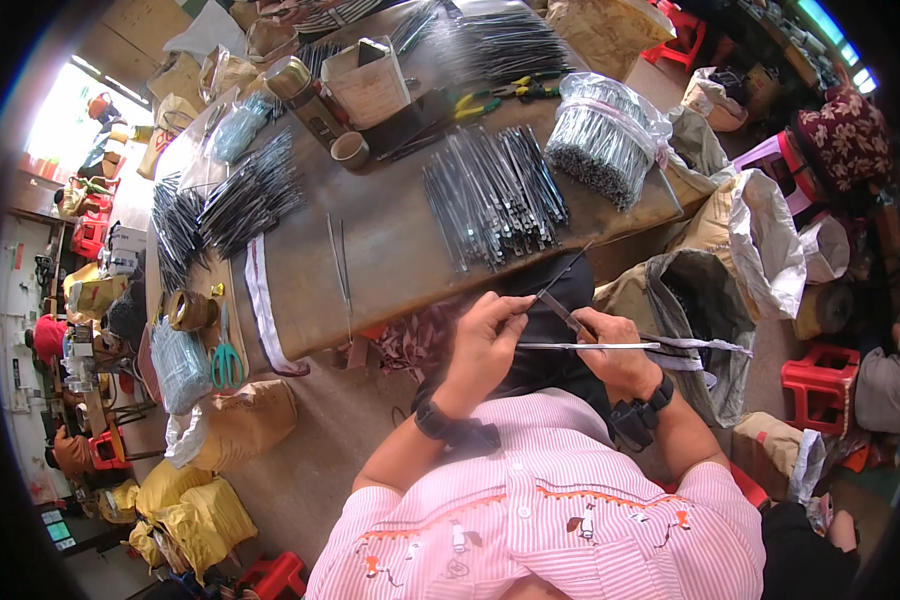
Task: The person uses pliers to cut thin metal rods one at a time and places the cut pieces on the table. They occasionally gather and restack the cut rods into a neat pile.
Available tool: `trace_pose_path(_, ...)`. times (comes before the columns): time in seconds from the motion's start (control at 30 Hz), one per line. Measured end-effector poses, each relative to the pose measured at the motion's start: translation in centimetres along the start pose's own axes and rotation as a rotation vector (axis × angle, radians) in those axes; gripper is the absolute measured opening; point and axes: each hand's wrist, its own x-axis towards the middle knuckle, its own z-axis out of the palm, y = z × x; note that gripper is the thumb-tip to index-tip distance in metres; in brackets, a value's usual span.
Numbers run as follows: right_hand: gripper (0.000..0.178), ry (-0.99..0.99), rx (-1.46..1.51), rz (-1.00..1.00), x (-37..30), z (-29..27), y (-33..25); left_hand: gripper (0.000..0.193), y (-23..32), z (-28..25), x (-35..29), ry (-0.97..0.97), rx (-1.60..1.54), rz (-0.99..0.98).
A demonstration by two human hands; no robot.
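Note:
My left hand [490,340] is closed, thumb and fingers pinching a thin dark metal strip [568,268] that slants up toward the table edge. My right hand [615,350] is closed around a narrow flat tool [564,314], whose tip reaches close to the strip; its exact kind is unclear. Between both hands runs a slim silver rod [550,346], passing under the right fingers. Past the right hand trails a whitish ribbon [710,346]. Just beyond my hands, a spread of dark metal strips [495,195] lies on the wooden table [390,240].
A plastic-wrapped bundle of silver rods [605,145] stands at the table's right. More dark strips [250,195] lie left, near teal scissors [227,355]. Yellow-handled pliers [477,106], a cup [350,150] and a flask [295,90] sit farther back. An open sack [705,300] stands right.

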Motion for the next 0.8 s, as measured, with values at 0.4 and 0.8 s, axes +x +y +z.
trace_pose_path(0.4, 0.026, -0.049, -0.031, 0.076, 0.9, 1.2, -0.2, 0.024, 1.7, -2.2, -0.7, 0.129, 0.346, 0.154)
trace_pose_path(0.8, 0.033, -0.096, 0.304, 0.154, 2.0, 3.2, -0.3, 0.02, -7.8, -15.2, 0.2, 0.826, 0.629, 0.033)
